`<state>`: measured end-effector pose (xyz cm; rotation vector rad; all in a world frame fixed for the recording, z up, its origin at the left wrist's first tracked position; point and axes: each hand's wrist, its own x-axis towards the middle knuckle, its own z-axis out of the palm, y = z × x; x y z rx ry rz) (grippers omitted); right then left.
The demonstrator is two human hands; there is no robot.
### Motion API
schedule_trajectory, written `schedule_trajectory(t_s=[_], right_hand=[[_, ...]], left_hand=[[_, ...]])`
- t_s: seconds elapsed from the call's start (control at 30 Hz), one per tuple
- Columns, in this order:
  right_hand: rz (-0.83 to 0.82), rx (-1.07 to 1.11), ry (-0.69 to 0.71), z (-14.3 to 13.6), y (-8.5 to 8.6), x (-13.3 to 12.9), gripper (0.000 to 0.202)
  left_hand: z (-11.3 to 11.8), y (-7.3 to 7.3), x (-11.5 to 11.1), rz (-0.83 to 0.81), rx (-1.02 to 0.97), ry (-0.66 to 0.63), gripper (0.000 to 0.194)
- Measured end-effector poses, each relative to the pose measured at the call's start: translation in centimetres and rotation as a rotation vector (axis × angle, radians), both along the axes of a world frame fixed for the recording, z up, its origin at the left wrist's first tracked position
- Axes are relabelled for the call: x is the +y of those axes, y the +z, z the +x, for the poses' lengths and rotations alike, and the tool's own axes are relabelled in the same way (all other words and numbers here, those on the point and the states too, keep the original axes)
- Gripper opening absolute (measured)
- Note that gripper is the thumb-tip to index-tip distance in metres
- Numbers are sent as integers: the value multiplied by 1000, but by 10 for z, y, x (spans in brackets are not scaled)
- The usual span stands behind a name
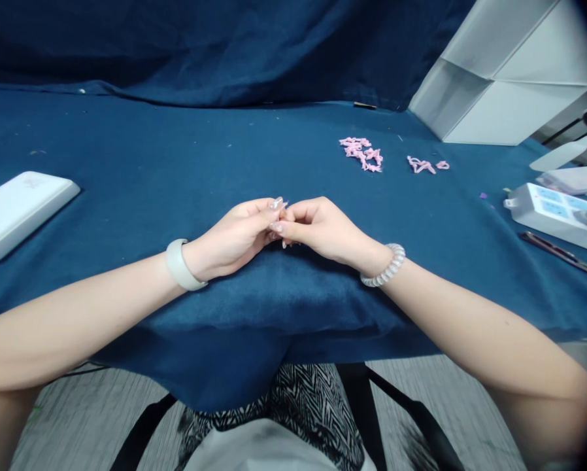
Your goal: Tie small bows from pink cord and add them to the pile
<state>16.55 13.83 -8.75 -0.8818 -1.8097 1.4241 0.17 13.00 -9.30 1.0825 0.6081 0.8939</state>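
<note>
Near the table's front edge my left hand (244, 232) and my right hand (320, 229) meet, fingertips pressed together. Both are closed in a pinch. Whatever lies between the fingers is too small or too hidden to make out. A pale band circles the left wrist, a coiled clear band the right. Beyond my right hand, a larger cluster of pink knotted cord pieces (362, 154) lies on the blue cloth. Farther right are a smaller pink cord piece (419, 165) and a small pink loop (442, 165).
A white box-like device (26, 209) lies at the left. On the right are a white power strip (558, 212), dark-handled tweezers (561, 253) and a clear plastic case (575, 178). White storage boxes (509, 111) stand at the back right. Blue cloth (151, 150) covers the table and hangs behind it.
</note>
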Motion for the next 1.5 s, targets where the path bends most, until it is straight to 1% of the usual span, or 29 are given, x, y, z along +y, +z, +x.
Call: schedule_trajectory(t_s=[0.17, 0.4, 0.5, 0.63, 0.73, 0.8, 0.87, 0.97, 1.1, 1.2, 1.27, 1.37, 1.43, 1.5], right_hand=[[54, -61, -13, 1, 0, -1, 42], [114, -118, -29, 1, 0, -2, 42], [142, -152, -31, 0, -1, -3, 43], [145, -153, -40, 1, -1, -4, 44], [180, -130, -59, 5, 3, -4, 40], [223, -88, -101, 8, 7, -3, 37], [277, -24, -179, 11, 9, -2, 36], [380, 42, -262, 12, 7, 1, 30], [540, 23, -224, 9, 1, 1, 20], [609, 42, -225, 6, -2, -1, 14], [612, 77, -247, 5, -4, -1, 11], [574, 117, -274, 4, -6, -2, 8], [536, 128, -299, 3, -7, -2, 11], [508, 131, -331, 1, -8, -2, 18]], left_hand=[[0, 1, 0, -3, -11, -9, 32], [0, 1, 0, -13, -13, -16, 30], [0, 2, -1, -18, 20, 0, 32], [-1, 2, 0, 0, 32, 0, 34], [-2, 0, 1, 13, 3, 26, 32], [-2, -3, 2, 27, 9, 65, 29], [-2, -5, 2, 53, 32, 80, 27], [-1, -8, 1, 91, 61, 86, 33], [-2, -10, 1, 155, 98, 128, 37], [-4, -11, 2, 214, 95, 120, 36], [-4, -12, 3, 235, 104, 113, 35], [-5, -12, 4, 221, 124, 123, 38], [-4, -12, 4, 187, 125, 131, 40], [-4, -10, 3, 129, 108, 126, 41]])
